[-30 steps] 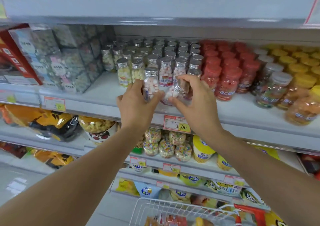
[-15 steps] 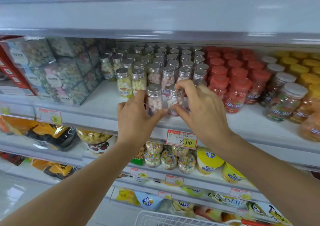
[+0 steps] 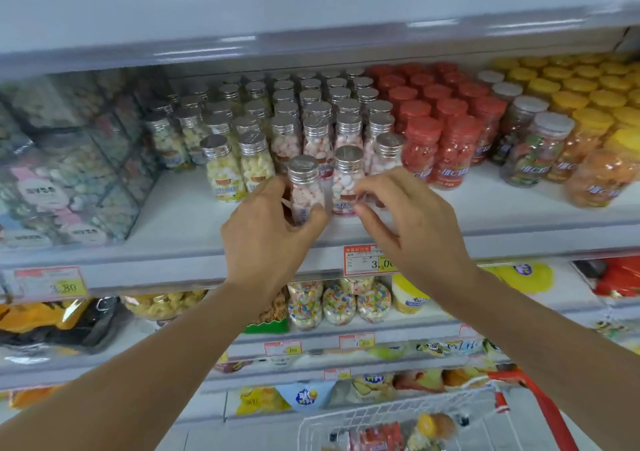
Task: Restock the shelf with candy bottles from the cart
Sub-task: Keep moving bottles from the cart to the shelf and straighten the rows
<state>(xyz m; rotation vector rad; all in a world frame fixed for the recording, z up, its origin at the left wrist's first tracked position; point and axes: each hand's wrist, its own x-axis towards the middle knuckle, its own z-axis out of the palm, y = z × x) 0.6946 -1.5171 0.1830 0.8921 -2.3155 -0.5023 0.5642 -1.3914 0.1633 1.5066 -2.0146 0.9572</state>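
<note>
Currently: L bottle (image 3: 304, 182) and R bottle (image 3: 347, 173), both pink candy, stand side by side at shelf (image 3: 194, 218) front, ahead of silver-cap rows. Left hand (image 3: 273, 232) grips L bottle's body; right hand (image 3: 408, 222) pinches R bottle low down. Step: placement. Next, est.: align w/ rows, release, reach to cart (image 3: 346, 416).

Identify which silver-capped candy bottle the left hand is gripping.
The pink-and-white candy bottle nearest the shelf edge, left of the front pair; fingers of the left hand wrap its lower body.
</note>
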